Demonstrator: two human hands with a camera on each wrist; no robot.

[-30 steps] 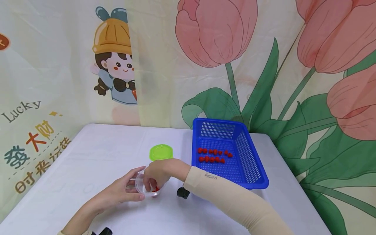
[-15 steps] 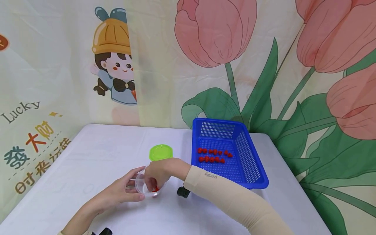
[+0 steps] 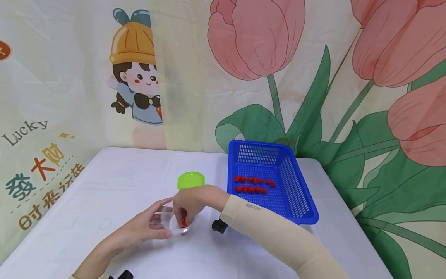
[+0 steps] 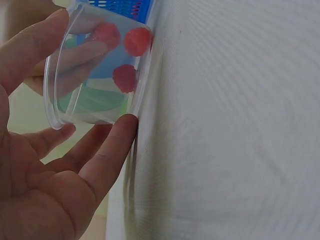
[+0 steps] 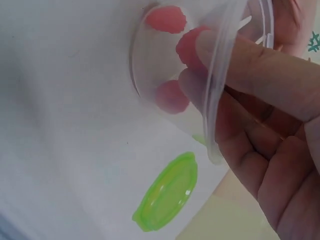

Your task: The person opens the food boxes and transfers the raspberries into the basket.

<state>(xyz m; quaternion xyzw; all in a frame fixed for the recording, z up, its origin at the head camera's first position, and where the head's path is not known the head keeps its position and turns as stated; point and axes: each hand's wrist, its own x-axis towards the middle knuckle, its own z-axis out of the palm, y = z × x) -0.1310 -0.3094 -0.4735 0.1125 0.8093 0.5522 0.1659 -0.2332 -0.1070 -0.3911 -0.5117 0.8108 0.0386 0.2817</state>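
My left hand (image 3: 141, 226) holds a clear plastic tub (image 3: 168, 221) on the white table, thumb and fingers on opposite sides of it. My right hand (image 3: 189, 203) reaches down through the tub's mouth. Between its thumb and index finger it pinches a raspberry (image 5: 190, 49), seen in the right wrist view. Two other raspberries lie at the tub's bottom, one raspberry (image 4: 137, 41) near the upper side and another raspberry (image 4: 125, 78) below it in the left wrist view.
A bright green lid (image 3: 191, 179) lies on the table behind the tub. To the right stands a blue perforated basket (image 3: 302, 197), with two rows of raspberries (image 3: 251, 189) on its floor. A printed curtain (image 3: 188, 116) hangs behind the table.
My right hand has shifted slightly to the right inside the tub, and its fingers have come together on a raspberry. The left hand and the tub stay in place.
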